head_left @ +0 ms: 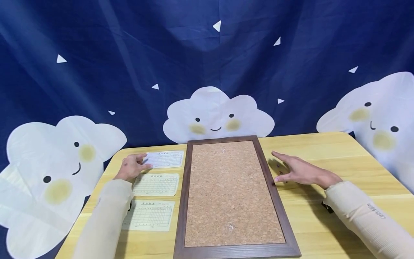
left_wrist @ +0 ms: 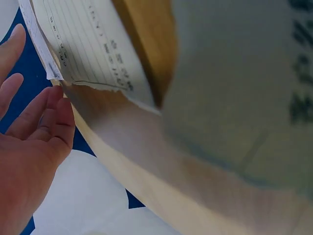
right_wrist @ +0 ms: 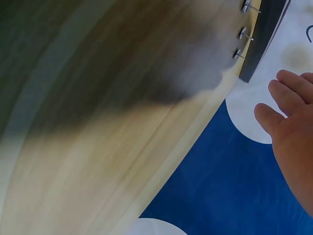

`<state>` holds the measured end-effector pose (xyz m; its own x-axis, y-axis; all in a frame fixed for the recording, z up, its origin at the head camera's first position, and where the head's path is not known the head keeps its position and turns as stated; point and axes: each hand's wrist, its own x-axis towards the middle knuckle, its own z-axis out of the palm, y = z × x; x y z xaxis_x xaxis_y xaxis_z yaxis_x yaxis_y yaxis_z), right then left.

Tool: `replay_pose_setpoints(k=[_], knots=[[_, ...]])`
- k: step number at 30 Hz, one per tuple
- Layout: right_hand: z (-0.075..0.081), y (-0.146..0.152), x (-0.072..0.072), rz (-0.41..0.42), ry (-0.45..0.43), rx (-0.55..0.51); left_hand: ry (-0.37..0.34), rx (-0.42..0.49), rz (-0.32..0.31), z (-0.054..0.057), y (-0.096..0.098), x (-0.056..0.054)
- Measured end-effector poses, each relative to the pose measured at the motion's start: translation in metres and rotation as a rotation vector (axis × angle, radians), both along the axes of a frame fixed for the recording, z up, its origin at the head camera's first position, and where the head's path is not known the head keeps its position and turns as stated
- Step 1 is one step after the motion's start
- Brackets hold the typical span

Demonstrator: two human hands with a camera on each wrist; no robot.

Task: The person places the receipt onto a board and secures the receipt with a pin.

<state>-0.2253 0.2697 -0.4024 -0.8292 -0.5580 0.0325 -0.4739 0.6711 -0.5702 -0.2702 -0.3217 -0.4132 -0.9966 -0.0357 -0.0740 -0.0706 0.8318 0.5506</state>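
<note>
On the left of the table, my left hand [head_left: 132, 167] is at the left end of a white printed slip [head_left: 166, 159], thumb and fingers apart; whether it touches the paper I cannot tell. Below that slip lie two yellowish printed slips [head_left: 156, 184], the nearer one [head_left: 150, 216] partly behind my sleeve. A framed cork board [head_left: 233, 190] lies in the middle. Over the table to its right, my right hand [head_left: 300, 171] hovers with fingers spread and holds nothing. Beneath it are several small thumbtacks [right_wrist: 243, 34], their pins showing in the right wrist view.
The board's dark wooden frame [head_left: 182, 201] runs close beside the slips. Behind the light wood table [head_left: 339, 158] hangs a blue cloth [head_left: 139, 46] with white clouds. Pale sleeves cover both forearms.
</note>
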Motion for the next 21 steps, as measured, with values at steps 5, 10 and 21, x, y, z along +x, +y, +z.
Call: replay_pose_setpoints(k=[5, 10, 21], knots=[[-0.0018, -0.0011, 0.0004, 0.012, 0.001, 0.006, -0.026, 0.026, 0.04, -0.0024, 0.0003, -0.0028], [-0.0035, -0.0037, -0.0015, 0.019, 0.0, 0.015, -0.041, 0.031, 0.074, -0.0024, 0.0013, -0.004], [-0.0093, -0.0065, -0.0003, 0.041, -0.011, 0.021, -0.049, 0.025, 0.122, -0.0049, 0.0088, -0.0037]])
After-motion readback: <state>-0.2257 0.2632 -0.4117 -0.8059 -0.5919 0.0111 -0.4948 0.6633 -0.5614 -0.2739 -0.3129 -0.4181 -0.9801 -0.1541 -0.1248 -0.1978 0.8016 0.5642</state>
